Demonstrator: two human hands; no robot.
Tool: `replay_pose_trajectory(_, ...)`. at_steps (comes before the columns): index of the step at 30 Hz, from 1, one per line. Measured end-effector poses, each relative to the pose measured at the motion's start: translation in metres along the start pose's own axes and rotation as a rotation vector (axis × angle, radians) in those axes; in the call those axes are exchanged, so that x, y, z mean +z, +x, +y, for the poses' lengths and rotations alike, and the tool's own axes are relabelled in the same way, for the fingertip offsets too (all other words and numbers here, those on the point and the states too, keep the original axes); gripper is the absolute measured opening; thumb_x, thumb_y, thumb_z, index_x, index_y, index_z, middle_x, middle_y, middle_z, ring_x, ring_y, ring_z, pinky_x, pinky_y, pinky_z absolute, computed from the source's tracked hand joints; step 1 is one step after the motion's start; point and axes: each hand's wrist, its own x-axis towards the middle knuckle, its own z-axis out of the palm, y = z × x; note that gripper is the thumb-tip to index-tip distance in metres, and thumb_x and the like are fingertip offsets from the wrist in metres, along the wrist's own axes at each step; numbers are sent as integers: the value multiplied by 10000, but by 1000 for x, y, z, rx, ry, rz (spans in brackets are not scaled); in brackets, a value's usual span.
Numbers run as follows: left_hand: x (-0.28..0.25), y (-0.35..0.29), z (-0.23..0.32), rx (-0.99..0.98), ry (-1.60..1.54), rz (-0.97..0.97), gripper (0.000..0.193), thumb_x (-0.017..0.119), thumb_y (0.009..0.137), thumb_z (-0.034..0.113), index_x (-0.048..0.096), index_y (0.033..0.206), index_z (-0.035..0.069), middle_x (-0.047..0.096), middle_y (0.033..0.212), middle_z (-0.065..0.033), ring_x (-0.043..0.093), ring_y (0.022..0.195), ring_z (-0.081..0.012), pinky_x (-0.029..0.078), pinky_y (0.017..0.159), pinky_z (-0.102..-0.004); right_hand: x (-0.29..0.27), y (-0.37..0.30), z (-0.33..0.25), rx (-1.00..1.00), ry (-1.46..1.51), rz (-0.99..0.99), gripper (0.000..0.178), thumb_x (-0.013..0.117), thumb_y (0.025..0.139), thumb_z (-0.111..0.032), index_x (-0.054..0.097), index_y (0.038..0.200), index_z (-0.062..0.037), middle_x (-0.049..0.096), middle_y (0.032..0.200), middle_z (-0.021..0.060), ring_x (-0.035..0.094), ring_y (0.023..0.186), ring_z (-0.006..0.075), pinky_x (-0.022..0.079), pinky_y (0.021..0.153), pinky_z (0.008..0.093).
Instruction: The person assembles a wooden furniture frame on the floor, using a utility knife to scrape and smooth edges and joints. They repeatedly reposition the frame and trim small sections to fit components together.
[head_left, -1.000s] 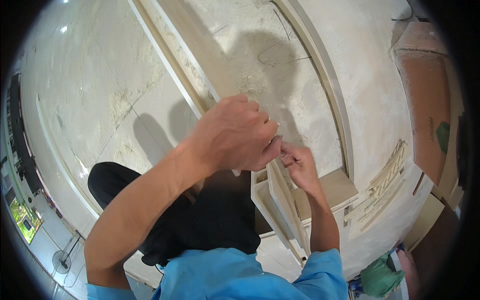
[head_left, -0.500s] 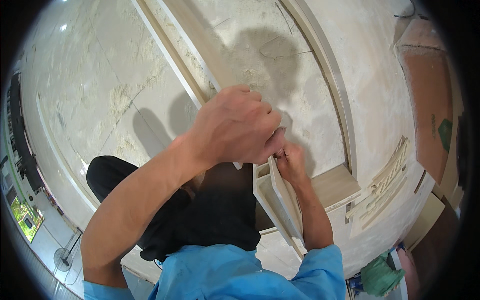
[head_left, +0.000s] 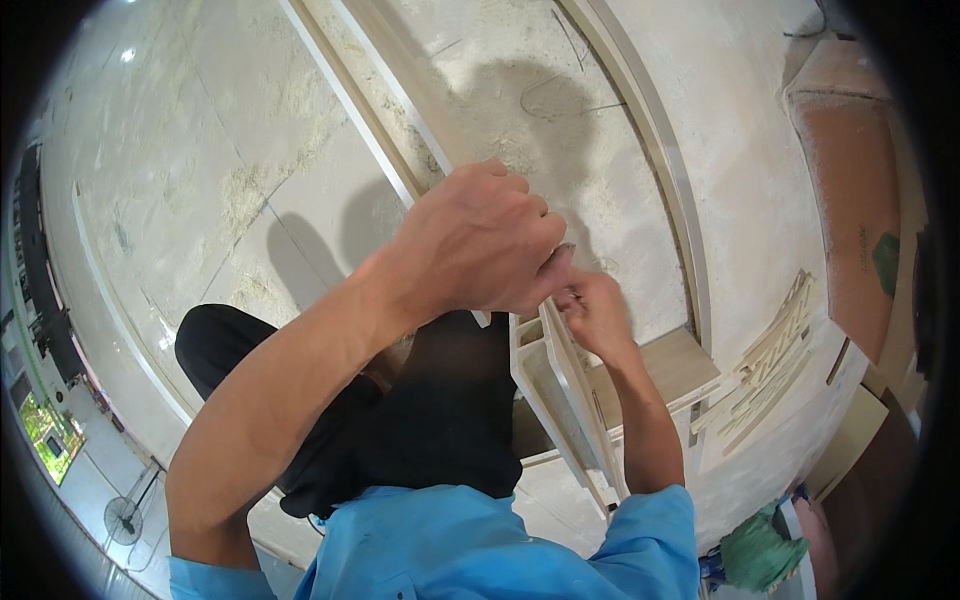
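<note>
My left hand [head_left: 488, 240] is closed in a fist above the far end of a long, pale wooden frame piece [head_left: 568, 400]. The back of the hand hides whatever lies inside its fingers. Just to its right, my right hand [head_left: 602, 312] has its fingers curled together by the top end of that frame. What they pinch, if anything, is too small to make out. The frame slopes from beneath both hands toward my body, showing a narrow open channel between its side strips.
Long pale boards [head_left: 385, 150] run away beyond my left hand. A curved-looking strip [head_left: 665, 160] lies on the dusty floor to the right. Several thin strips [head_left: 765, 370], a brown cardboard piece [head_left: 850, 220] and a green bag [head_left: 762, 550] lie farther right. A fan [head_left: 124, 520] stands far left.
My right hand and forearm have shifted slightly right, away from the frame's side. My left fist stays nearly in place, still closed.
</note>
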Motion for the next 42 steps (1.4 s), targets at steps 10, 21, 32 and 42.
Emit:
replay_pose_trajectory(10, 4, -2, 0, -26, -22, -30, 316, 610, 791, 273, 624, 547, 73, 596, 528, -121, 625, 566, -300, 493, 647, -388, -41, -33, -42, -198, 498, -232, 263, 557, 819, -40, 692, 1039, 8, 598, 706, 175, 574, 620, 279, 460, 623, 358)
replay_pose_trajectory(21, 7, -4, -2, -33, -24, -29, 301, 614, 793, 261, 620, 556, 77, 595, 543, -115, 623, 581, -304, 496, 650, -396, -37, -34, -40, -120, 169, -217, 257, 592, 758, 24, 714, 979, -23, 620, 684, 162, 567, 587, 250, 462, 595, 318)
replay_pose_trajectory(32, -9, -15, 23, -88, -73, 753, 71, 667, 834, 112, 659, 782, 65, 640, 757, -101, 593, 693, -279, 462, 680, -406, -21, -83, -87, -310, 704, 374, 235, 661, 950, -247, 592, 856, -43, 631, 1163, 162, 598, 1073, 255, 459, 944, 373)
replay_pose_trajectory(42, -1, -184, 141, -698, -1376, 574, 398, 467, 1077, 358, 622, 913, 31, 540, 812, 54, 431, 745, -51, 398, 661, -240, 85, -98, -148, -319, 1082, 11, 183, 701, 920, -145, 684, 1077, -52, 533, 1405, 175, 545, 1231, 260, 427, 1034, 383)
